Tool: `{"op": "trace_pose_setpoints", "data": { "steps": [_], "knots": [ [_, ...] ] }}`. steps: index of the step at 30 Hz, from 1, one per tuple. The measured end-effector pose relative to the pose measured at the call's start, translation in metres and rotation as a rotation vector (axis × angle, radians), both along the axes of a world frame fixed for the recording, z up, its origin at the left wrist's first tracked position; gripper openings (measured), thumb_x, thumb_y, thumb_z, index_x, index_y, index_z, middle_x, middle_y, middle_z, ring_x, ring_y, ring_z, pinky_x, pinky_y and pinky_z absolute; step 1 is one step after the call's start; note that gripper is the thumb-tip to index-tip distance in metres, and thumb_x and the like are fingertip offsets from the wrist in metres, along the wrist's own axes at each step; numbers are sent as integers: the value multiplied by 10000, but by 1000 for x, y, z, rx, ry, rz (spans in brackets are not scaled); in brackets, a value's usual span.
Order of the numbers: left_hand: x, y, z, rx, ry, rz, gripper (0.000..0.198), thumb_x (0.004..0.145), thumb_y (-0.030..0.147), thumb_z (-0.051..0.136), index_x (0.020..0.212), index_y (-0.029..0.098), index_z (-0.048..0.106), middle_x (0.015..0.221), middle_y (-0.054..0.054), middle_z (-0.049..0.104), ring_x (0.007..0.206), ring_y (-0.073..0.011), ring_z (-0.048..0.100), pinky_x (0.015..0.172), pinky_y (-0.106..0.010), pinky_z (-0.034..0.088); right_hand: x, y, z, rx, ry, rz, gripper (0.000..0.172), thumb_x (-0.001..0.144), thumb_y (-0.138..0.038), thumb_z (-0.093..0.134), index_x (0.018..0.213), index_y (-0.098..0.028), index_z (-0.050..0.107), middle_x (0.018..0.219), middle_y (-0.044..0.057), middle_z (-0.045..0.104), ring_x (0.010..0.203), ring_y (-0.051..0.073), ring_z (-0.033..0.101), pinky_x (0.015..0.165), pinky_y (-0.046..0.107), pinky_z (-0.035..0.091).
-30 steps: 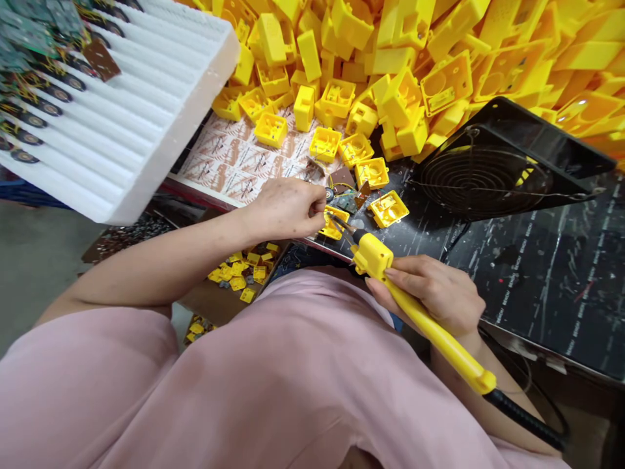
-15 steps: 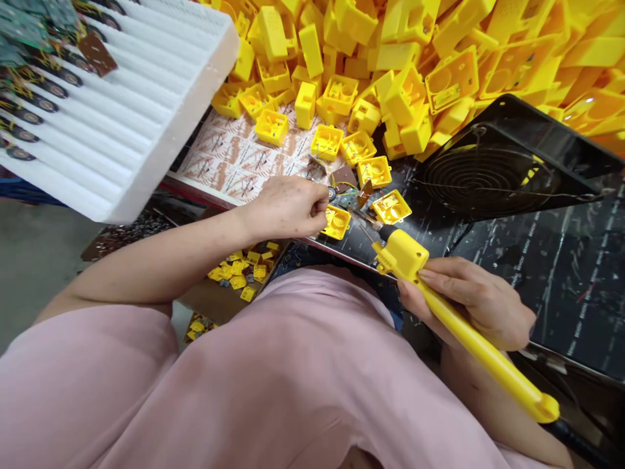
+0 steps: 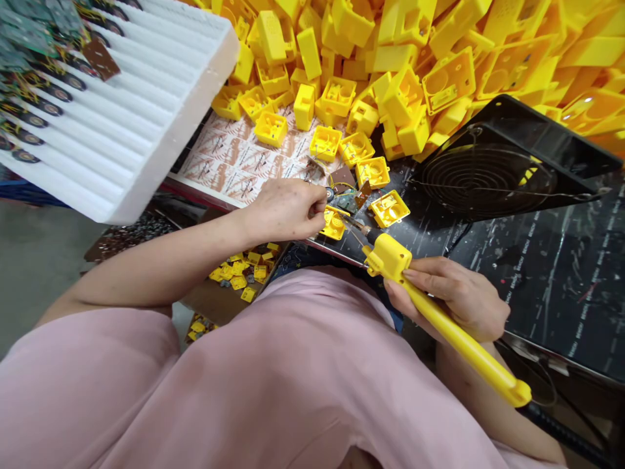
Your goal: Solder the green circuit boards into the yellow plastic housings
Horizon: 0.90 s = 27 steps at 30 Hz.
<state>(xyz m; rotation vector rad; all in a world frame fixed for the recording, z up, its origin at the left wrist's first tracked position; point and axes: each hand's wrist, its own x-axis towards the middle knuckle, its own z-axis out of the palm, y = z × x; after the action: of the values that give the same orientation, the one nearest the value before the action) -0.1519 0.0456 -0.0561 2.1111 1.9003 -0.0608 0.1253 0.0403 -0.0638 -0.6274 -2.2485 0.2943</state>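
My left hand (image 3: 289, 207) is closed in a pinch at the bench's front edge; what its fingertips grip is hidden. Right by them lie a small round speaker (image 3: 330, 194) and a green circuit board (image 3: 347, 199) with thin wires and brown pieces. Below these sits an open yellow plastic case (image 3: 334, 225), partly covered by the hand. My right hand (image 3: 456, 296) is wrapped round a yellow soldering iron (image 3: 390, 255) with a thin wire guide at its front. The iron's tip points left and reaches over the case, close to the board; contact is too small to tell.
A black fan (image 3: 488, 172) with a wire grille stands at the right. Yellow cases (image 3: 405, 91) are heaped behind. A white foam tray (image 3: 161, 85) carries boards and speakers at the left. Another open case (image 3: 389, 208) lies near the iron. Below is a box of yellow parts (image 3: 239, 270).
My right hand has moved left with the soldering iron, bringing its tip closer to my left fingers and over the near case. My left hand has hardly moved.
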Motion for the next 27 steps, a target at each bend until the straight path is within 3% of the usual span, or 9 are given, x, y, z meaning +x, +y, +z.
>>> {"op": "trace_pose_setpoints", "data": {
  "steps": [3,6,10,16,22,27],
  "knots": [
    [-7,-4,-6,76,-30,-82,293,876,340,541,950,191,781,804,-68,770,804,-264,726,667,-338,421,2,-2,-6,-6,52,-52,337,886,-202,830,1170,-251,656,827,-10,790,632,155,738,481,233,551],
    [-17,-10,-16,242,-98,-199,377,997,350,456,975,191,797,928,-95,801,882,-255,726,858,-400,507,6,-4,-12,-21,64,-120,550,858,-210,861,1365,-265,655,922,9,822,670,170,764,569,239,618],
    [-25,-22,-25,376,-194,-193,398,1051,364,445,970,220,807,969,-87,801,919,-235,698,999,-443,483,11,-2,-14,-13,85,-124,707,854,-248,870,1504,-278,593,958,41,829,681,194,777,566,248,624],
    [-15,-31,-17,396,-198,-89,299,961,343,500,959,231,777,956,-76,763,971,-256,642,1016,-466,447,11,2,-11,-4,61,-106,604,841,-220,880,1401,-300,668,882,-10,819,559,151,709,494,241,568],
    [-2,-24,-19,304,-59,-131,280,896,320,507,882,188,754,892,-105,734,937,-304,651,912,-494,433,11,4,-10,-1,47,-53,557,848,-217,872,1368,-279,680,879,-5,813,631,171,747,523,250,585],
    [-9,-26,-15,244,-232,-103,300,958,309,458,916,185,728,982,-96,757,1003,-280,675,948,-454,452,20,-2,-15,-45,84,-78,577,830,-178,869,1368,-282,689,910,0,813,662,174,756,587,255,626]
  ]
}}
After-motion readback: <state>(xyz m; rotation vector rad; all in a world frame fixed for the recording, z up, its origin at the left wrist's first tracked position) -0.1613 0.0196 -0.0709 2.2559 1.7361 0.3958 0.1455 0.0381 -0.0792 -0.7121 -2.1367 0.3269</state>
